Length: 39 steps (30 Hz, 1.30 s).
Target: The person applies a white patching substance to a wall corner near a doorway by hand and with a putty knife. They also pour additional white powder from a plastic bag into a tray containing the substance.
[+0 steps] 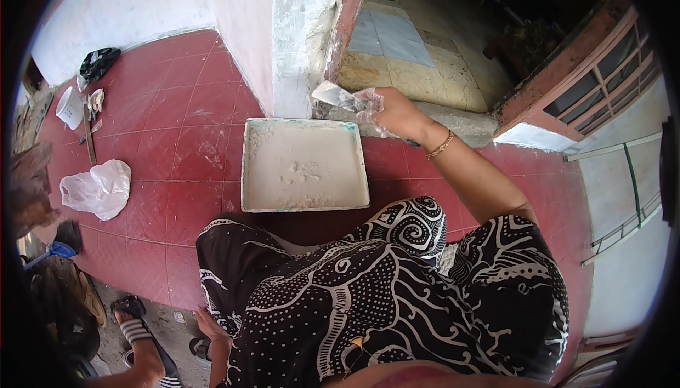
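Observation:
My right hand (402,115) is raised beyond the tray's far right corner, in front of the rough wall edge. Its fingers are closed on a crumpled clear plastic piece (368,103) with a pale, flat end (330,93) sticking out to the left. A shallow rectangular tray (245,175) stands on the red tiles before my knees. Whitish wet paste (304,154) fills it, with lumps in the middle and along the near side. My left hand (211,326) is low beside my left thigh, its fingers partly hidden by the patterned black clothing.
A white plastic bag (98,190) lies on the tiles to the left. Behind it are a white perforated basket (69,108), a stick (89,137) and a black bag (99,64). A sandalled foot (142,331) is at lower left. A raised doorway sill (446,124) lies beyond my right arm.

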Available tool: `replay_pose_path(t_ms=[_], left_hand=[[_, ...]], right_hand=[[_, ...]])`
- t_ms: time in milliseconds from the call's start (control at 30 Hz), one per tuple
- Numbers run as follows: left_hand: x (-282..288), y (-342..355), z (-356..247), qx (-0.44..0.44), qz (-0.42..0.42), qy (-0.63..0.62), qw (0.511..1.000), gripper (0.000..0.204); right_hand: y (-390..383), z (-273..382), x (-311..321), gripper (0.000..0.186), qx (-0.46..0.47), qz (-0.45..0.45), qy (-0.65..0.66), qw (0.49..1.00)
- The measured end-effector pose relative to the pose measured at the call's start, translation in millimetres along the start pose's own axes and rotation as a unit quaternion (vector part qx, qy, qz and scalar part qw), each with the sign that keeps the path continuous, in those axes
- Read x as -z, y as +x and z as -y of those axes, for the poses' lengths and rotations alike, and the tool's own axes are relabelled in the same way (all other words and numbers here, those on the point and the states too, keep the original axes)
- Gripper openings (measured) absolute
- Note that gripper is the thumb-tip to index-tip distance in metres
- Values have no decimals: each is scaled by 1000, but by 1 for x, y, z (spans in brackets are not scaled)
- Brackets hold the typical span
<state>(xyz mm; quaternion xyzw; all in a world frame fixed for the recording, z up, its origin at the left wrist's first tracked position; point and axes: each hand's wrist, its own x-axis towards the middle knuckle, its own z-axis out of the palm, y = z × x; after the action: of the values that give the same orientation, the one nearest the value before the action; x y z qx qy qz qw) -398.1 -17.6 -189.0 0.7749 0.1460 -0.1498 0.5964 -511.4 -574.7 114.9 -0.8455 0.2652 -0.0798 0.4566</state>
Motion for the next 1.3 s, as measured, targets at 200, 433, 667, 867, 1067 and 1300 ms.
replay_pose_path(t_ms=[200, 433, 667, 867, 1067, 1300], left_hand=[[-8, -7, -10, -5, -13, 25, 1000, 53], [-8, -7, -16, -16, 11, 61, 998, 51], [-4, -7, -12, -8, 33, 21, 999, 51], [-7, -5, -10, -10, 39, 12, 999, 53], [-10, 2, 2, -7, -8, -55, 998, 54], [-9, 3, 1, -30, 7, -11, 999, 52]], right_hand=[[0, 69, 51, 32, 60, -107, -183, 975], [25, 132, 92, 32, 66, -149, -294, 942], [30, 177, 100, 20, 41, -151, -289, 944], [46, 179, 113, 18, 20, -120, -227, 966], [50, 232, 125, 14, 31, -29, -573, 819], [112, 253, 172, 15, 209, 96, -874, 428]])
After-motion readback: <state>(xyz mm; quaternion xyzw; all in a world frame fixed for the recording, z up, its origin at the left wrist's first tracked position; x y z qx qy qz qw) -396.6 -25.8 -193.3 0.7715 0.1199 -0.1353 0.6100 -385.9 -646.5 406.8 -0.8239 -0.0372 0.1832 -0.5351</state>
